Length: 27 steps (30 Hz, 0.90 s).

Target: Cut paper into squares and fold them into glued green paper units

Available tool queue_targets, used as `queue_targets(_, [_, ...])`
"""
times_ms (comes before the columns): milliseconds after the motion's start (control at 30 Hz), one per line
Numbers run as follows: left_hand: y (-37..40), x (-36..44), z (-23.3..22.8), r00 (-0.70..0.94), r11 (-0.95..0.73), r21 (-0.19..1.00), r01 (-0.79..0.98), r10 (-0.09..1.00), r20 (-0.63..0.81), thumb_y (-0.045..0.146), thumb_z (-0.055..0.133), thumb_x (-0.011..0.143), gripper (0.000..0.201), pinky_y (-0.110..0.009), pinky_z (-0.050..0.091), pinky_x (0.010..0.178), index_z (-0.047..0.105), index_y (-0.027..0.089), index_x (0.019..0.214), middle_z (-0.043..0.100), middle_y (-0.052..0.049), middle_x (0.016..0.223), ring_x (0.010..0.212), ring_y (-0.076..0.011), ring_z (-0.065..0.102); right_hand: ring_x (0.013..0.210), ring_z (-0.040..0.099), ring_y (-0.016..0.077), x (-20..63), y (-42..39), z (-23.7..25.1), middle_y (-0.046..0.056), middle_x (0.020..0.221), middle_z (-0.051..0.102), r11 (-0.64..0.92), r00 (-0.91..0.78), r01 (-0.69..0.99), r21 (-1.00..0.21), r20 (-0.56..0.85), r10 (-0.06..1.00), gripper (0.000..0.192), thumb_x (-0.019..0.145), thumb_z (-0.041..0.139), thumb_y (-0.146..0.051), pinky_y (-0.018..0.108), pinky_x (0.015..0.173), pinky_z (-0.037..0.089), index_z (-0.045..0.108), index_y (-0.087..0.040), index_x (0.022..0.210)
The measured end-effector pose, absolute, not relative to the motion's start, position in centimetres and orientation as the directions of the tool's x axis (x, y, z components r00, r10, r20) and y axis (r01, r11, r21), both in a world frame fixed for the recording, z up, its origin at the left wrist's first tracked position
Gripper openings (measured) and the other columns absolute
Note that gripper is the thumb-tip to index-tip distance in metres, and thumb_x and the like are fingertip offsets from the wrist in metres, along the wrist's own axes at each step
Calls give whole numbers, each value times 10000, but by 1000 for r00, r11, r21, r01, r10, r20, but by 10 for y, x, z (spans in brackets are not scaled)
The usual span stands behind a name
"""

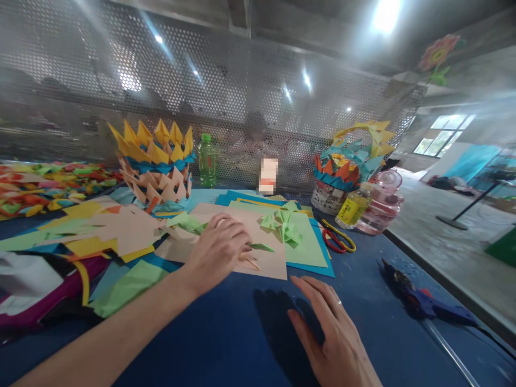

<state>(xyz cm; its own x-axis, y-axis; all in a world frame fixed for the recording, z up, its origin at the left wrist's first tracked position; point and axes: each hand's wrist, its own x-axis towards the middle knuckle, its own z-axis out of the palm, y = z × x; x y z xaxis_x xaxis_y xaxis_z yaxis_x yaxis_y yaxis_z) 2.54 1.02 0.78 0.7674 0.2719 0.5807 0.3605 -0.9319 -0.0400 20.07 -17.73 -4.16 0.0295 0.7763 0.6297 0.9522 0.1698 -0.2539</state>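
On the peach paper sheet [264, 258], a green folded piece [258, 246] is seemingly pinched by the curled left hand [220, 248]. Near the sheet's front edge, bare blue table [226, 333] is touched by the right hand [328, 333], fingers released and flat.

A folded light-green paper piece [260, 247] lies flat on the peach paper sheet [262, 258], at frame centre.

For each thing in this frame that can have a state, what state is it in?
left hand: fingers curled down on a green folded paper piece on the peach sheet
right hand: flat, fingers spread over the blue table, holding nothing
green bottle: upright, capped
yellow bottle: tilted, capped
glue gun: lying on its side
paper basket: upright
scissors: lying flat
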Motion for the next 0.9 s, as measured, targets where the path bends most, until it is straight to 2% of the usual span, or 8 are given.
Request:
queue_targets(100, [21,29,1,803,-925,-63,375,290,521,129,486,918,199,-417,347,930,636,161,793,674,-30,827,860,-201,590,1053,631,256,200,-177,-43,124,1170,624,185,19,948,-260,626,780,376,930,504,-214,387,851,570,493,-208,1305])
queue_targets(200, [25,33,-7,819,-925,-2,379,334,467,140,512,909,144,-422,356,931,638,162,842,691,-36,866,892,-208,613,1030,632,241,199,-177,-41,112,1131,635,206,17,937,-282,625,780,350,929,499,-173,393,880,552,505,-212,1277])
queue_targets(300, [27,34,-11,774,-911,70,406,383,504,153,506,915,142,-422,379,924,615,156,1006,706,-66,994,963,-225,622,1006,633,220,198,-178,-39,96,1097,643,233,23,914,-331,618,786,331,929,481,-130,375,888,539,522,-216,1247])
queue_targets(367, [27,32,-10,729,-904,76,421,387,565,154,480,926,177,-413,399,906,596,149,1060,706,-86,1032,984,-237,621,996,629,210,197,-179,-38,90,1082,644,247,30,899,-361,614,789,327,929,471,-109,356,878,532,536,-216,1231])
queue_targets(567, [23,27,1,653,-909,107,402,367,663,137,398,950,229,-376,409,861,624,159,927,723,-53,898,862,-201,635,872,618,190,197,-179,-39,56,942,647,258,59,877,-405,624,779,260,939,468,-106,319,777,506,589,-226,1136])
queue_targets(767, [22,28,1,689,-920,176,350,380,617,116,453,895,216,-369,399,849,655,175,846,737,-35,873,850,-207,639,789,604,177,196,-179,-24,35,830,644,257,53,875,-409,609,791,177,953,474,-153,301,736,470,630,-211,1014])
queue_targets(900, [21,41,7,743,-928,177,328,369,558,116,504,863,200,-363,390,865,685,185,814,748,-31,855,864,-217,649,813,612,180,200,-158,9,39,834,680,220,4,918,-331,563,827,163,936,500,-152,294,755,456,659,-190,931])
